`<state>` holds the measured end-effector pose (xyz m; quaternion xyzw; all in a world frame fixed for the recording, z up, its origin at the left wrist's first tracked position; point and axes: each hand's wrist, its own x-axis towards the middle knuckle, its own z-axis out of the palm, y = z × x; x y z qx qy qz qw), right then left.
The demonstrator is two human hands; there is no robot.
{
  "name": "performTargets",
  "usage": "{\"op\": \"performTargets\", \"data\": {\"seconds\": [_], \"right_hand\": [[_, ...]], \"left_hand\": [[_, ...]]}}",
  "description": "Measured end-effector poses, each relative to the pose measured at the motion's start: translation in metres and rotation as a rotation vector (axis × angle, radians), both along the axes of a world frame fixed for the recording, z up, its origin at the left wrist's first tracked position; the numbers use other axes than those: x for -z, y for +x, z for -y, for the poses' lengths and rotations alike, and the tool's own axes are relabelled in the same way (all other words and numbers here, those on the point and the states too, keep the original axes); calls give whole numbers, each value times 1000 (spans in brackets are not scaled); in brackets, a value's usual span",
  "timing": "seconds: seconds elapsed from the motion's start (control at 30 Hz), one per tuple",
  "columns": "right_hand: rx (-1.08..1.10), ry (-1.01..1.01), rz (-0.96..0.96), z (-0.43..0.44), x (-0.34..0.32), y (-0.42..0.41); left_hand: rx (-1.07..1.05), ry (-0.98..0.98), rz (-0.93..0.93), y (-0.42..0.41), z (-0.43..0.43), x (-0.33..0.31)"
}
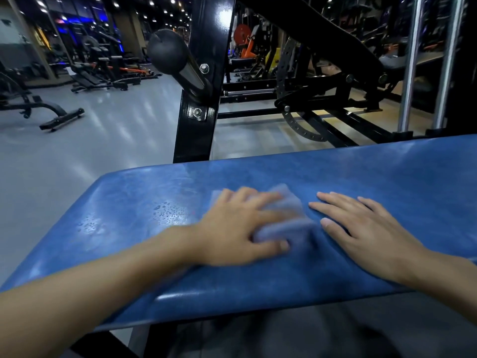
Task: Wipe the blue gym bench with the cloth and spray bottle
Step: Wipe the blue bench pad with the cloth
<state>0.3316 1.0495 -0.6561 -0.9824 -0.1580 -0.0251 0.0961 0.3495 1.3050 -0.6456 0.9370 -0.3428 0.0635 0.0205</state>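
Head view: I note the left hand [240, 228] pressing flat on the cloth [286, 223], mid blue bench [387, 171]. The right hand [366, 233] lies flat and empty just beside it. The bench runs left-right. Droplets [167, 210] lie left of the cloth, nearest the left hand. No spray bottle in view.

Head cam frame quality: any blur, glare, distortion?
Head view: left hand and cloth are motion-smeared, right hand is sharp; ceiling lights glare off the black post and floor; the wide angle bends the bench edge; the background is dim.
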Motion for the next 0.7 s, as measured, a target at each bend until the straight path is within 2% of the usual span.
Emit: {"op": "performTargets", "data": {"seconds": [0.1,0.23,0.33,0.43,0.53,0.7], "right_hand": [[29,96,-42,-2,-6,1],[14,89,26,-23,-10,-5],[-19,2,6,-42,-1,-11],[-8,-31,10,-47,2,-12],[9,-32,41,-47,4,-11],[13,-51,52,-50,5,-11]], "left_hand": [[148,-13,-23,-22,-1,-3],[100,-41,-85,8,-15,-4],[-24,-36,-63,48,-42,-1],[-317,-108,-65,95,-95,-3],[-563,-74,-65,124,-131,-6],[-552,-91,-26,92,-106,-2]]}}
